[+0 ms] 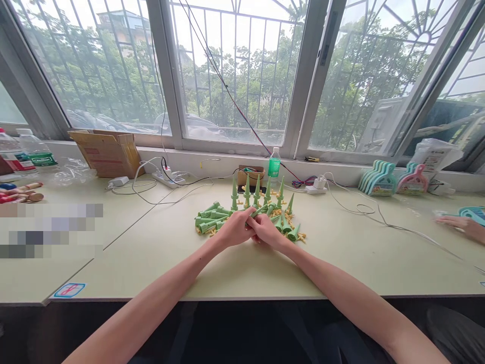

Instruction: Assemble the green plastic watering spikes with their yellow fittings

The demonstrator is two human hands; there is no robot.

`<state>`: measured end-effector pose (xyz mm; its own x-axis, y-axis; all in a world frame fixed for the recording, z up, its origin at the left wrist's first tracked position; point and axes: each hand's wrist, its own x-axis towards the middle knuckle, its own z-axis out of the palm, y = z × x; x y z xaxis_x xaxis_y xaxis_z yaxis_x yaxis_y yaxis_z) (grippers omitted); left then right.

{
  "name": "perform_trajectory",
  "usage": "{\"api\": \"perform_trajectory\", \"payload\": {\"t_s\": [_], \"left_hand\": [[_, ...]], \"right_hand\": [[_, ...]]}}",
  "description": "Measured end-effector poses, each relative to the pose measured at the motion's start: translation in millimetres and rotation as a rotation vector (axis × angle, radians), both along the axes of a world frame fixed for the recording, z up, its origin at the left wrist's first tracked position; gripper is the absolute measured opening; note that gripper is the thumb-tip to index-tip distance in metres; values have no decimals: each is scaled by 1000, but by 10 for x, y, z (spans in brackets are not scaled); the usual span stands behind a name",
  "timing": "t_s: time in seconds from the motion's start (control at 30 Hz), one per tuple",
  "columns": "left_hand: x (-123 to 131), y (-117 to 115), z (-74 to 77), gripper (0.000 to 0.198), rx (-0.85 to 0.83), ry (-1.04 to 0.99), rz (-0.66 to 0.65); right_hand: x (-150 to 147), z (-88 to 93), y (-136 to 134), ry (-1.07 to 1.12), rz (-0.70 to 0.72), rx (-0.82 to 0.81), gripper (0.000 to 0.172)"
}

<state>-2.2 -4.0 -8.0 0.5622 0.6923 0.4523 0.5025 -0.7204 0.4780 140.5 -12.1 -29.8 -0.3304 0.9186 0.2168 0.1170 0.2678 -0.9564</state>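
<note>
Two hands meeting around a green spike

Barred windows (235, 86) are filling the wall behind a long pale counter (151, 268). A cardboard box (108, 156) is standing by the sill, left of centre. At the counter's middle, the left hand (237, 227) is clamping a green spike (259, 210), its tip slanting up to the right. The right hand (268, 231) is touching the left; its grip is being hidden, so I cannot tell. Behind them, a clear bottle (274, 166) is standing near a row of upright spikes (234, 197). Loose spikes (210, 222) are lying on both sides, with small yellow pieces (301, 236) scattering among them.
</note>
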Motion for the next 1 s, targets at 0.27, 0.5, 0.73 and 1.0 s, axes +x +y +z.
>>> {"api": "perform_trajectory", "payload": {"t_s": [0.27, 0.5, 0.73, 1.0], "left_hand": [[3, -2, 9, 34, -10, 11, -4], [4, -16, 25, 33, -49, -2, 19], [-2, -21, 42, 27, -62, 26, 5], [2, -17, 50, 28, -48, 73, 22]], "right_hand": [[4, 11, -7, -31, 0, -3, 52], [1, -6, 1, -28, 2, -7, 53], [9, 0, -14, -55, 13, -7, 55], [9, 79, -67, -74, 2, -26, 53]]}}
